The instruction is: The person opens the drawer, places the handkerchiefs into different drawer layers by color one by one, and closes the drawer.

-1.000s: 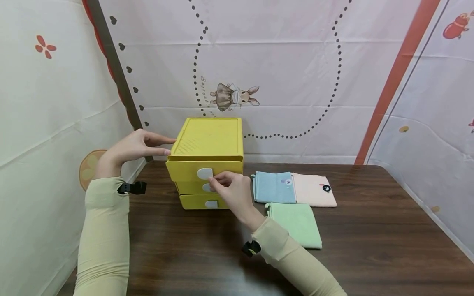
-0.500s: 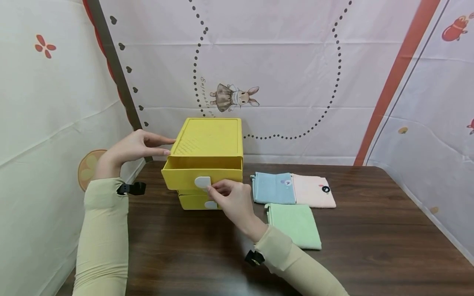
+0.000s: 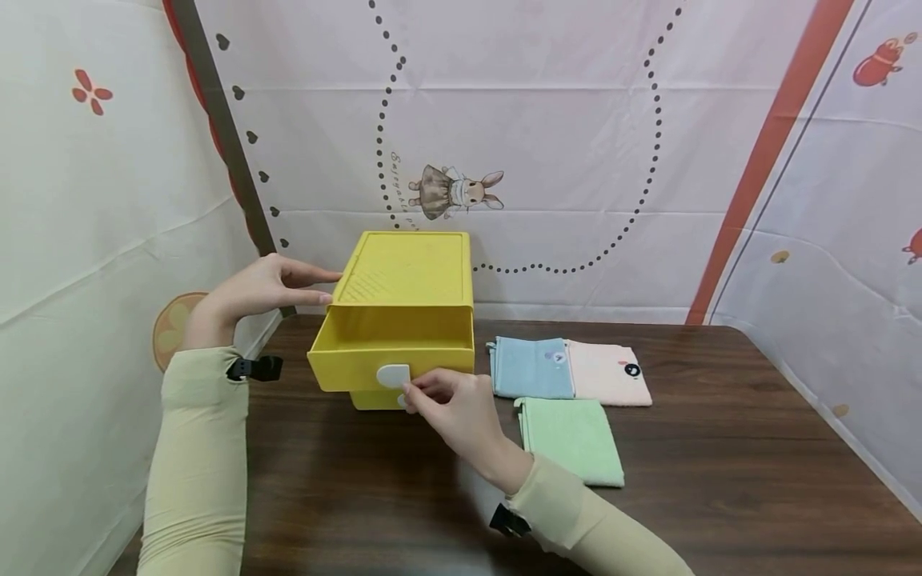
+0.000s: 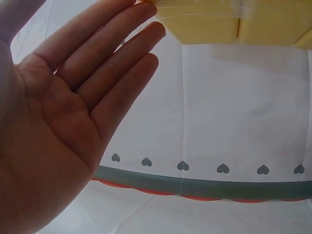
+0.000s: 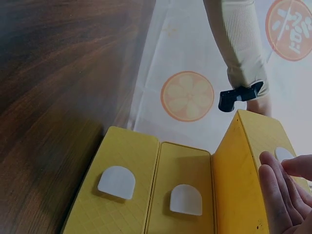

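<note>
A small yellow drawer cabinet (image 3: 403, 268) stands on the dark wooden table, its top drawer (image 3: 346, 372) pulled well out toward me. The part of that drawer's inside that shows is bare. My right hand (image 3: 464, 420) pinches the white handle (image 3: 392, 375) on the drawer front between thumb and fingers. Two lower drawers, each with a white handle (image 5: 186, 200), sit closed in the right wrist view. My left hand (image 3: 262, 288) touches the cabinet's upper left side with straight fingers. In the left wrist view the palm (image 4: 53, 112) faces the camera.
To the right of the cabinet lie a folded blue towel (image 3: 529, 368), a folded pink towel (image 3: 601, 376) and, nearer to me, a folded green towel (image 3: 569, 440). A printed white cloth (image 3: 562, 160) hangs behind and at both sides of the table (image 3: 691, 480).
The top drawer has slid out toward me, from barely open to far out, as my right hand drew back holding its handle. My left hand has stayed at the cabinet's side.
</note>
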`<action>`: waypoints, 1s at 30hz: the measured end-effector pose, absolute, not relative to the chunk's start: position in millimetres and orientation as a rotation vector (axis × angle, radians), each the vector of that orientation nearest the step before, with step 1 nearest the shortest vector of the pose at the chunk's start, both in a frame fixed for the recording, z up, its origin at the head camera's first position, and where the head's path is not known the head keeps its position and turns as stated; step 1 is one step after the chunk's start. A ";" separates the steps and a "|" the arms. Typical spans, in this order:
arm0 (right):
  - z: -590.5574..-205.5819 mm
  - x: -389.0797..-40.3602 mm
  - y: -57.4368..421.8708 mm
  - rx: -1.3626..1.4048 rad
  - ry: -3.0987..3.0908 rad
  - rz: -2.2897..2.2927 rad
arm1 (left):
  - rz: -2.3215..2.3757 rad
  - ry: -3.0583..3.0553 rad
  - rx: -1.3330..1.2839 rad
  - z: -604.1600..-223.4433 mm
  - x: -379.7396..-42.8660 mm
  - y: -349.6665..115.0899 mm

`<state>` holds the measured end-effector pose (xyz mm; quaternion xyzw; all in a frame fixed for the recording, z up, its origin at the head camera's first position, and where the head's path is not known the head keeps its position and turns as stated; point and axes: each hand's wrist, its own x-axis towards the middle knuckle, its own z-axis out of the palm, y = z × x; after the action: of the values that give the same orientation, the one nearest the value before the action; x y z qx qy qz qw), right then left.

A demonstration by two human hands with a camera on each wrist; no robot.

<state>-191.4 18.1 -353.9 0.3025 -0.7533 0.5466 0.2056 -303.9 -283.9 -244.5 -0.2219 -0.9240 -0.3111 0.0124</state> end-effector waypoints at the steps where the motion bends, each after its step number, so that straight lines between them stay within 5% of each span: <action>1: -354.1 -190.4 18.6 0.856 -2.099 1.524 | -0.967 -2.880 -0.693 -244.4 -303.7 -283.8; 30: -356.2 -171.6 19.8 0.908 -2.109 1.572 | -0.949 -2.886 -0.709 -241.4 -300.4 -281.2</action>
<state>-171.6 19.8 -356.2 0.3209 -0.7458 0.5559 0.1783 -300.4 -281.2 -241.4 -0.2272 -0.9250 -0.3042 0.0108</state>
